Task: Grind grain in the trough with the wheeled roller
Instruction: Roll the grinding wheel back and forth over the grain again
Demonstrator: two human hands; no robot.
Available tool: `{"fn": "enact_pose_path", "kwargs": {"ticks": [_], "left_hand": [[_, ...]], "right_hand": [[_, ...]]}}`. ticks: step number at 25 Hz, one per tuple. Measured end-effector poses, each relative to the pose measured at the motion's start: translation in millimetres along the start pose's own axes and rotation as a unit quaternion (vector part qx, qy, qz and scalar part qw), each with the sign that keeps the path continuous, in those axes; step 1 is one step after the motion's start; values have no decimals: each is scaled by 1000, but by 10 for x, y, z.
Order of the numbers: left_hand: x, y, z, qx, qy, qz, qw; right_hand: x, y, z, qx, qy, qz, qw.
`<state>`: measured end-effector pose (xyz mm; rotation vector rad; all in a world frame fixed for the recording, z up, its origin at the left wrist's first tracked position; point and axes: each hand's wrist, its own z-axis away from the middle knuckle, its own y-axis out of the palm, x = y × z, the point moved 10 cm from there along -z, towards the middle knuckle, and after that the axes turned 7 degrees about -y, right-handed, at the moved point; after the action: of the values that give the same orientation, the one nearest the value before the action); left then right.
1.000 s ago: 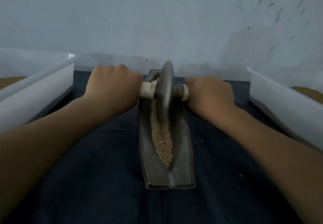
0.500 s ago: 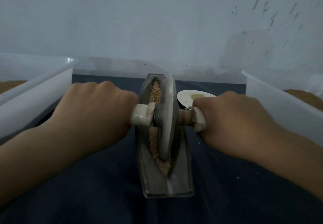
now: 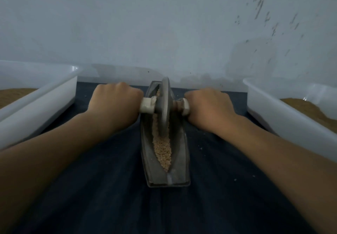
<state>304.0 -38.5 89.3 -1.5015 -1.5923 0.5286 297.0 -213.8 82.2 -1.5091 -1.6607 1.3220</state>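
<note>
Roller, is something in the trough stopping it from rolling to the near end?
Nothing visible blocks the roller. Only loose grain lies in the trough between it and the near end.

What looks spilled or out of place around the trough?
A few pale crumbs lie scattered on the dark cloth right of the trough, outside its groove. Dark splatter marks streak the wall at upper right. The wheeled roller stands in the groove, left hand and right hand gripping its handles.
</note>
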Motion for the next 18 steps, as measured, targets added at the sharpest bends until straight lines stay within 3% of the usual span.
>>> {"fn": "enact_pose_path", "kwargs": {"ticks": [4, 8, 11, 14, 18], "left_hand": [[19, -298, 485, -42, 62, 1, 997], [106, -78, 476, -2, 23, 16, 1000], [86, 51, 193, -41, -4, -6, 999], [8, 135, -189, -48, 0, -9, 999], [3, 116, -165, -22, 1, 5, 1000]], "right_hand": [[154, -381, 512, -57, -52, 56, 995], [169, -351, 370, -54, -46, 74, 995], [47, -89, -6, -32, -8, 67, 997], [-98, 127, -244, -20, 35, 18, 999], [-21, 43, -171, -39, 20, 29, 999]]}}
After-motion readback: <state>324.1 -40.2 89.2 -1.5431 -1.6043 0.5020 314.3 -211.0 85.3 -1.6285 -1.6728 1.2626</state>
